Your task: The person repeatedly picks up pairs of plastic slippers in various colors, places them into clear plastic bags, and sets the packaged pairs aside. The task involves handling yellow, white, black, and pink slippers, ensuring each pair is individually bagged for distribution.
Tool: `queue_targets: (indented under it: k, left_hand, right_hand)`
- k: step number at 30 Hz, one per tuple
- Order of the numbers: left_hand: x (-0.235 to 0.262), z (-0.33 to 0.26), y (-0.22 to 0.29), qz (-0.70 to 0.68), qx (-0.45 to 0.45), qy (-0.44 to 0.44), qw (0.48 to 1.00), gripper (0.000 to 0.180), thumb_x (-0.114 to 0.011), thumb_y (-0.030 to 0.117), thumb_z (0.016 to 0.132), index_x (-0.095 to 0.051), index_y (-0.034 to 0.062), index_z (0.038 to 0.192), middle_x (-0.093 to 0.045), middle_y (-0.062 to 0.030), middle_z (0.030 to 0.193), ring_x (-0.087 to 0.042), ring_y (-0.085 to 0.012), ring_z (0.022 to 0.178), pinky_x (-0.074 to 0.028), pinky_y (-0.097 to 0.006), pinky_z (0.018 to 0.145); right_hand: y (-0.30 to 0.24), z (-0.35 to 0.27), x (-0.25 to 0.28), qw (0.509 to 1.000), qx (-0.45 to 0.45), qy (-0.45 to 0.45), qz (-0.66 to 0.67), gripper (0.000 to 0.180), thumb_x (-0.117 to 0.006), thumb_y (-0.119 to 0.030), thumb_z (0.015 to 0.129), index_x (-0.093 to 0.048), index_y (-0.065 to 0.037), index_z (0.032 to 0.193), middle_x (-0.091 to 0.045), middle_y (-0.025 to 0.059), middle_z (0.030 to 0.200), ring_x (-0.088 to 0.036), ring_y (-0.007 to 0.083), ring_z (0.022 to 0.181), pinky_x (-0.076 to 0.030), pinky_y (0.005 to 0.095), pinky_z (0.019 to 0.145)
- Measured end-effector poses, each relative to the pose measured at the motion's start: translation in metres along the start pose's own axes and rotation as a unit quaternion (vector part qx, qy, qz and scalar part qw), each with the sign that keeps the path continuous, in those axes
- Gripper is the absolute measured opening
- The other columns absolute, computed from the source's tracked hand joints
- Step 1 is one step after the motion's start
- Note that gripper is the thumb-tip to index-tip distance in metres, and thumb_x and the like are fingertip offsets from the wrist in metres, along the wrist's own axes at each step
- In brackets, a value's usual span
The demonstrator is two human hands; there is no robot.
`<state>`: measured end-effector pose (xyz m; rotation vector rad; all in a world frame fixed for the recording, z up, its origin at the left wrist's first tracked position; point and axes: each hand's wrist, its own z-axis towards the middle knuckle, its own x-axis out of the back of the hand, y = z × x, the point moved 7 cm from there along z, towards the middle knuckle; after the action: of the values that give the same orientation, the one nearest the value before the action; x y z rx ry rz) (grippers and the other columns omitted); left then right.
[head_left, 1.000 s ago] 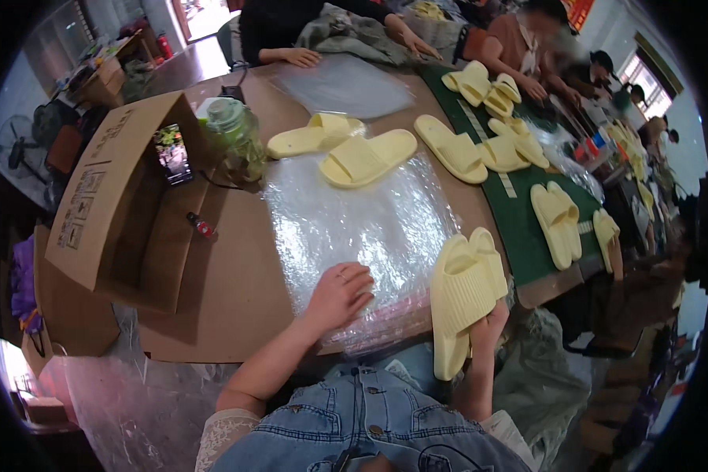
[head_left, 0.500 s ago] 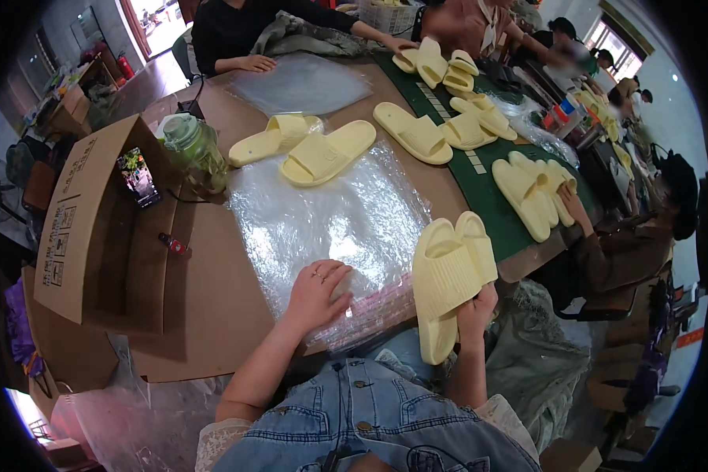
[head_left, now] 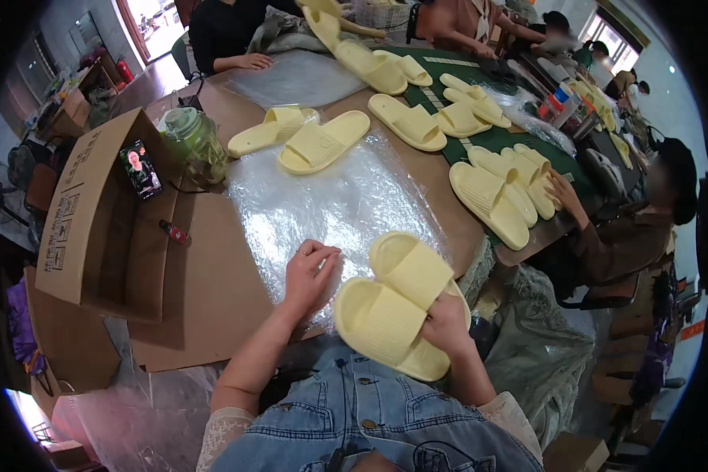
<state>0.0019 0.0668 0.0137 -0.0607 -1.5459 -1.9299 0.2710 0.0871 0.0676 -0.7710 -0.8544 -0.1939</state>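
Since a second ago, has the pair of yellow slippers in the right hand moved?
Yes. The pair of slippers has swung left, toward the left hand on the plastic sheet.

The pair of slippers [head_left: 397,303] at six o'clock is a pale butter yellow, ribbed across the straps. The same yellow runs through the two loose slippers [head_left: 303,138] at twelve o'clock and the further slippers [head_left: 495,193] out toward two o'clock. Those lie on a dark green mat [head_left: 480,141] with faint pale ruled lines. The plastic sheet [head_left: 330,204] in the middle is clear with a silvery, crinkled shine. Beneath it the worktop [head_left: 204,283] is covered in plain brown cardboard, matching the brown cardboard box [head_left: 94,220] at nine o'clock, which carries dark print. The jar [head_left: 197,145] at eleven o'clock is greenish glass. The dungarees [head_left: 370,425] at six o'clock are washed blue denim.
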Motion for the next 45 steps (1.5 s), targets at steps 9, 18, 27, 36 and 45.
queue_targets:
  k: [9, 18, 27, 36, 45]
  left_hand:
    - [0.004, 0.006, 0.015, -0.033, -0.007, -0.025, 0.999, 0.014, -0.072, 0.010, 0.086, -0.077, 0.0068, 0.099, -0.069, -0.0098, 0.088, -0.065, -0.0261, 0.082, -0.053, -0.036, 0.074]
    - [0.004, 0.001, 0.026, 0.008, -0.035, -0.050, 0.998, 0.013, -0.072, 0.011, 0.086, -0.076, 0.0086, 0.098, -0.066, -0.0083, 0.086, -0.063, -0.0267, 0.082, -0.052, -0.038, 0.073]
    - [0.020, 0.007, 0.018, 0.030, 0.017, -0.031, 0.999, 0.014, -0.072, 0.008, 0.085, -0.077, 0.0088, 0.098, -0.068, -0.0101, 0.087, -0.066, -0.0265, 0.080, -0.053, -0.035, 0.073]
    - [0.014, 0.000, 0.061, 0.161, -0.102, -0.029, 0.981, 0.017, -0.073, 0.009, 0.083, -0.076, 0.0092, 0.100, -0.067, -0.0074, 0.090, -0.065, -0.0261, 0.085, -0.054, -0.037, 0.074]
    - [0.003, -0.008, 0.078, 0.121, -0.138, -0.116, 0.976, 0.014, -0.071, 0.012, 0.087, -0.076, 0.0095, 0.099, -0.064, -0.0084, 0.086, -0.065, -0.0268, 0.080, -0.054, -0.037, 0.070]
  right_hand:
    - [0.003, 0.003, -0.033, 0.981, -0.062, -0.162, -0.084, 0.021, -0.073, -0.020, 0.071, -0.066, -0.002, 0.079, -0.062, 0.0149, 0.078, -0.065, 0.0349, 0.071, -0.052, 0.0468, 0.064]
    - [-0.015, 0.027, -0.056, 0.956, -0.149, -0.208, -0.142, 0.024, -0.074, -0.025, 0.077, -0.067, -0.002, 0.078, -0.063, 0.0143, 0.080, -0.065, 0.0341, 0.072, -0.054, 0.0470, 0.066]
    - [-0.003, 0.052, -0.097, 0.968, -0.090, -0.229, -0.050, 0.025, -0.066, -0.026, 0.086, -0.066, -0.001, 0.080, -0.065, 0.0197, 0.084, -0.067, 0.0375, 0.078, -0.055, 0.0495, 0.069]
    - [-0.008, 0.048, -0.097, 0.978, -0.070, -0.196, -0.023, 0.025, -0.065, -0.024, 0.087, -0.063, 0.000, 0.082, -0.063, 0.0203, 0.083, -0.068, 0.0362, 0.075, -0.057, 0.0473, 0.066]
    - [-0.040, 0.004, -0.070, 0.983, -0.108, -0.137, -0.063, 0.025, -0.063, -0.023, 0.088, -0.063, 0.002, 0.083, -0.063, 0.0201, 0.082, -0.068, 0.0365, 0.075, -0.056, 0.0471, 0.064]
